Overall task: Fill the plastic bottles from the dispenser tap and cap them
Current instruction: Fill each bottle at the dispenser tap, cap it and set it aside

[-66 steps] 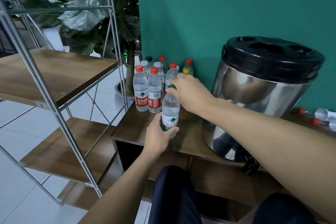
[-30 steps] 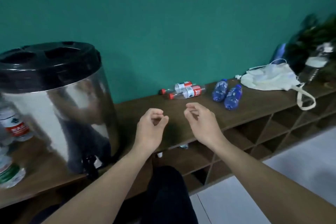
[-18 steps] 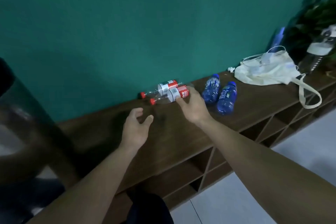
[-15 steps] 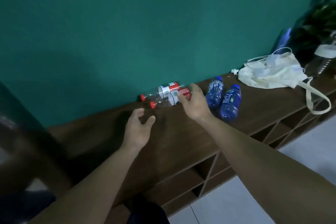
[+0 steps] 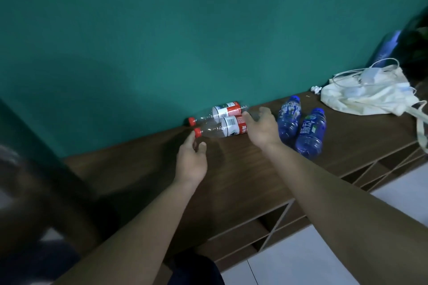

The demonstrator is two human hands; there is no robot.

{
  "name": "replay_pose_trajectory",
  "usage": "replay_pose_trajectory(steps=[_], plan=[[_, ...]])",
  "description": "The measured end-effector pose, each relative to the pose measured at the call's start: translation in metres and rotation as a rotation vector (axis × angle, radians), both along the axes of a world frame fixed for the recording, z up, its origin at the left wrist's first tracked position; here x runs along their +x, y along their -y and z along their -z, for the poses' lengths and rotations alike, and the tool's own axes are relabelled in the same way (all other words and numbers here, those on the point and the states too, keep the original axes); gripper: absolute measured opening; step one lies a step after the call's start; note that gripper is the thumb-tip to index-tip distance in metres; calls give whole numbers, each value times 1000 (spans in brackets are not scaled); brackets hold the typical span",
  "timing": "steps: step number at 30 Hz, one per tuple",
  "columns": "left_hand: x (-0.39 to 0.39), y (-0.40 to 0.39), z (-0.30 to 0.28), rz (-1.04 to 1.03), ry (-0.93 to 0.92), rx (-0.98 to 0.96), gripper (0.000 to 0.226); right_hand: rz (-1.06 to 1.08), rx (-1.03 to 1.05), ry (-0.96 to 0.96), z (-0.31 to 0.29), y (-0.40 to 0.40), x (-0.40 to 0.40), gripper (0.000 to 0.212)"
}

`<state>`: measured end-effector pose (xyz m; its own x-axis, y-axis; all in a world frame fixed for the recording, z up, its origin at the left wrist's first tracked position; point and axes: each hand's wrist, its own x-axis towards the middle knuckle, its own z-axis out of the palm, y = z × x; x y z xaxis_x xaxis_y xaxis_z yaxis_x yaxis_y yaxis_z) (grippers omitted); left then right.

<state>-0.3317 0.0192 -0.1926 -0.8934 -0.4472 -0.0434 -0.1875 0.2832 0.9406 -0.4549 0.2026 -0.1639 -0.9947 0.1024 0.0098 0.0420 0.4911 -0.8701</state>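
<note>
Two empty clear bottles with red caps and red-and-white labels lie on their sides on the dark wooden counter point(image 5: 243, 169), against the green wall. My right hand point(image 5: 261, 128) reaches the base end of the nearer bottle point(image 5: 220, 128), with its thumb by the label and its fingers spread over the hidden base. The farther bottle point(image 5: 225, 109) lies just behind. My left hand point(image 5: 192, 161) hovers loosely open, its fingertips just below the nearer bottle's red cap point(image 5: 197, 132). The dispenser point(image 5: 25, 169) is a dark blur at the left edge, and its tap is hidden.
Two blue bottles point(image 5: 288, 115) point(image 5: 310, 133) lie right of my right hand. A white cloth bag point(image 5: 368, 93) with cables sits at the far right, with dark plant leaves behind it. Open cubbyholes point(image 5: 273, 227) run under the counter, above a white tiled floor.
I have turned from the filled bottles left of the dispenser to the counter on its right. Both hands have moved forward to the nearer red-capped bottle.
</note>
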Motion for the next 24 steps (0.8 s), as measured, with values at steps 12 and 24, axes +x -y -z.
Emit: replay_pose_trajectory(steps=[12, 24], plan=[[147, 15, -58, -263, -377, 11, 62, -80, -435, 182, -23, 41, 220, 81], [333, 32, -76, -91, -556, -63, 95, -295, -602, 200, 2, 82, 400, 83]])
